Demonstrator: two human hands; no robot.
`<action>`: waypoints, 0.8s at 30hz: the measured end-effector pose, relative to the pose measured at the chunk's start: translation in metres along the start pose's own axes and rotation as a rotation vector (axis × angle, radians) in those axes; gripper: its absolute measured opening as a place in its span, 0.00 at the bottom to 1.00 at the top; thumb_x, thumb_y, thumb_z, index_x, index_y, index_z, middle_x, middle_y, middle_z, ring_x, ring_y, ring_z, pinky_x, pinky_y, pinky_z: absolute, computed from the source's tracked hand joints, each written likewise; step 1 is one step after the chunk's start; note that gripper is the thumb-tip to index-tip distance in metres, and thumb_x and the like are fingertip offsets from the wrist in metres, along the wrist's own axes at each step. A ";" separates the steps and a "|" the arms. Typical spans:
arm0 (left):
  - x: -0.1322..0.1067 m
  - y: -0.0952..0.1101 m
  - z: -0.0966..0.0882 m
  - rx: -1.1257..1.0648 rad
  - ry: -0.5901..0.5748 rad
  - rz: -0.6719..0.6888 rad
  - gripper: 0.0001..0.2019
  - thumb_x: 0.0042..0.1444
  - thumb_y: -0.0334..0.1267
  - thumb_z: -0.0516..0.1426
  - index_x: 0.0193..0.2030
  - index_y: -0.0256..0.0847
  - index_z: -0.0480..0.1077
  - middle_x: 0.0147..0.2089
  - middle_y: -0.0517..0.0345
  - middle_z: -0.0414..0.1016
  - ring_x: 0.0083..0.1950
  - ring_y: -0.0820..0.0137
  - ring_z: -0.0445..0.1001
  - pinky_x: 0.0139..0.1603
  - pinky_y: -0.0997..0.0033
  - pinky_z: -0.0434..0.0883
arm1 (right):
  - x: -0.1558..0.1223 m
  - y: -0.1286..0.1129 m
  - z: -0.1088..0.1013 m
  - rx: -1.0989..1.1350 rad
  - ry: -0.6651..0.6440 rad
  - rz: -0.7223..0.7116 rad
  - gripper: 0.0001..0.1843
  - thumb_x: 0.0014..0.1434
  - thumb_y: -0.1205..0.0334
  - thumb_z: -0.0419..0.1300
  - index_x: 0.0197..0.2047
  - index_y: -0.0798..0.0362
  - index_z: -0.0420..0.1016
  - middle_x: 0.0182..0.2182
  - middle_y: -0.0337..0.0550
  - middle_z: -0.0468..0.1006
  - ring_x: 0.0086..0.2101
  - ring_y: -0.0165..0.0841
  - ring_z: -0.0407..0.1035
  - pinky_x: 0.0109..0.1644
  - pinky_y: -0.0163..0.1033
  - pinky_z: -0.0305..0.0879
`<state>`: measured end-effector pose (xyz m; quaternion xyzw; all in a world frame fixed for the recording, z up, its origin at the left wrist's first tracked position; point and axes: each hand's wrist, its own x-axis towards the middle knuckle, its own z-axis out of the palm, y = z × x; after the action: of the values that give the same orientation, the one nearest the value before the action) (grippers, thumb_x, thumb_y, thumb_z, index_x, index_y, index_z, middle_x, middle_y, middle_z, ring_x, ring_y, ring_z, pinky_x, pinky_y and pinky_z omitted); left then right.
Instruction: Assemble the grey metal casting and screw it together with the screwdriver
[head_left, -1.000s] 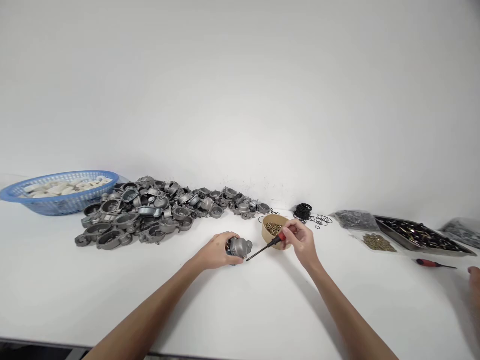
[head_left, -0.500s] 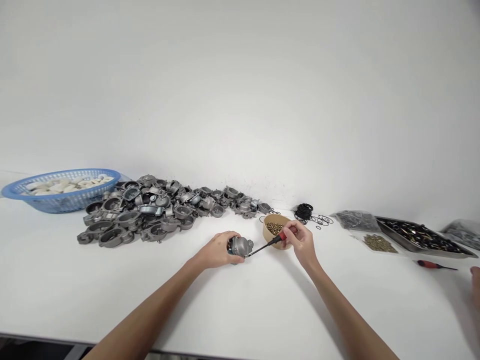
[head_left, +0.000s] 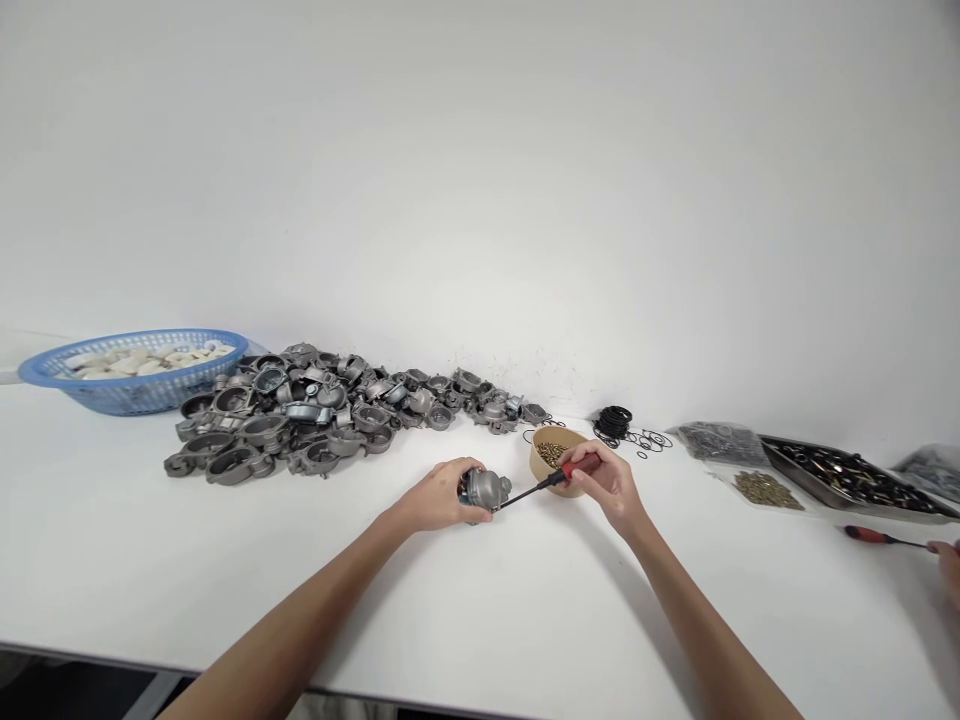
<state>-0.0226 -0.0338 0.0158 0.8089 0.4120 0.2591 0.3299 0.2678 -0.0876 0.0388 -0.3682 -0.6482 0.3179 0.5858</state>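
My left hand (head_left: 439, 497) is closed around a small grey metal casting (head_left: 486, 488) that rests on the white table (head_left: 225, 560). My right hand (head_left: 607, 478) grips a screwdriver with a red handle (head_left: 559, 477); its black shaft slants down to the left and its tip touches the casting's right side. Just behind the screwdriver stands a small tan bowl (head_left: 538, 462) filled with brass screws.
A heap of grey castings (head_left: 315, 415) lies at the back left beside a blue basket (head_left: 131, 365) of white parts. Black O-rings (head_left: 616, 421), bags of small parts (head_left: 716, 440), a metal tray (head_left: 847, 470) and a second red screwdriver (head_left: 881, 538) lie right, where another person's fingers (head_left: 946, 565) show.
The screwdriver tip moved from just beside the casting to touching its right side. Both hands shifted slightly; the view has drifted up and to the right.
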 end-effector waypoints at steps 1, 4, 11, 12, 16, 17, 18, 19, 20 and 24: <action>0.000 0.000 0.000 0.005 -0.004 0.000 0.33 0.40 0.53 0.69 0.54 0.45 0.72 0.53 0.52 0.75 0.53 0.52 0.72 0.48 0.63 0.70 | 0.000 -0.001 -0.001 -0.007 -0.031 0.003 0.17 0.55 0.48 0.68 0.39 0.50 0.70 0.39 0.49 0.79 0.32 0.38 0.75 0.36 0.46 0.77; -0.002 -0.001 -0.002 -0.001 -0.054 0.022 0.32 0.45 0.54 0.67 0.56 0.46 0.69 0.55 0.52 0.72 0.54 0.52 0.72 0.49 0.61 0.69 | 0.000 -0.003 -0.006 -0.102 -0.084 0.035 0.14 0.57 0.51 0.67 0.38 0.50 0.71 0.33 0.45 0.78 0.28 0.37 0.74 0.30 0.41 0.74; -0.005 -0.008 0.002 -0.116 -0.163 0.070 0.29 0.55 0.56 0.62 0.59 0.47 0.62 0.59 0.47 0.66 0.54 0.55 0.70 0.53 0.57 0.68 | -0.002 -0.011 -0.007 -0.388 -0.153 -0.124 0.10 0.62 0.54 0.62 0.42 0.50 0.76 0.39 0.47 0.77 0.33 0.38 0.74 0.34 0.40 0.72; -0.005 -0.009 0.002 -0.119 -0.171 0.064 0.29 0.55 0.56 0.62 0.59 0.47 0.61 0.59 0.47 0.66 0.54 0.55 0.70 0.53 0.57 0.68 | -0.002 -0.011 -0.006 -0.400 -0.147 -0.140 0.10 0.62 0.54 0.62 0.43 0.50 0.76 0.39 0.48 0.76 0.34 0.38 0.74 0.34 0.40 0.72; -0.006 -0.007 0.000 -0.166 -0.202 0.030 0.29 0.58 0.62 0.57 0.59 0.48 0.62 0.59 0.49 0.67 0.54 0.58 0.70 0.53 0.60 0.69 | -0.004 -0.012 -0.007 -0.491 -0.115 -0.113 0.08 0.65 0.56 0.59 0.37 0.50 0.76 0.30 0.44 0.76 0.28 0.35 0.72 0.30 0.39 0.71; -0.007 -0.006 -0.001 -0.176 -0.206 0.020 0.29 0.59 0.64 0.54 0.59 0.49 0.63 0.59 0.49 0.68 0.54 0.58 0.70 0.53 0.61 0.69 | -0.004 -0.013 -0.007 -0.511 -0.140 -0.122 0.09 0.66 0.56 0.58 0.37 0.50 0.76 0.31 0.45 0.77 0.29 0.36 0.72 0.31 0.39 0.71; -0.007 -0.005 -0.001 -0.181 -0.208 0.013 0.29 0.60 0.65 0.51 0.60 0.49 0.63 0.58 0.50 0.69 0.54 0.58 0.70 0.53 0.62 0.69 | -0.004 -0.014 -0.008 -0.515 -0.173 -0.137 0.09 0.66 0.56 0.57 0.38 0.49 0.77 0.33 0.46 0.77 0.31 0.36 0.72 0.32 0.40 0.72; -0.008 -0.004 -0.002 -0.182 -0.205 0.010 0.30 0.61 0.66 0.49 0.60 0.49 0.63 0.58 0.50 0.69 0.54 0.59 0.70 0.54 0.62 0.68 | -0.004 -0.015 -0.009 -0.506 -0.205 -0.154 0.09 0.66 0.56 0.57 0.41 0.49 0.77 0.36 0.48 0.77 0.33 0.37 0.73 0.33 0.41 0.73; -0.008 -0.004 -0.002 -0.180 -0.195 0.012 0.30 0.62 0.67 0.48 0.60 0.49 0.64 0.58 0.50 0.69 0.54 0.59 0.70 0.55 0.62 0.68 | -0.004 -0.016 -0.009 -0.488 -0.232 -0.168 0.09 0.66 0.56 0.57 0.44 0.49 0.77 0.39 0.49 0.77 0.35 0.38 0.73 0.34 0.42 0.73; -0.009 -0.002 0.001 -0.176 -0.134 0.026 0.30 0.62 0.66 0.47 0.59 0.48 0.66 0.58 0.49 0.70 0.54 0.58 0.71 0.56 0.61 0.68 | -0.004 -0.017 -0.009 -0.494 -0.208 -0.179 0.08 0.65 0.57 0.59 0.44 0.49 0.76 0.36 0.48 0.77 0.31 0.37 0.73 0.31 0.40 0.72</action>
<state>-0.0278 -0.0408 0.0117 0.7975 0.3544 0.2439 0.4230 0.2755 -0.1007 0.0521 -0.4064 -0.7926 0.1333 0.4346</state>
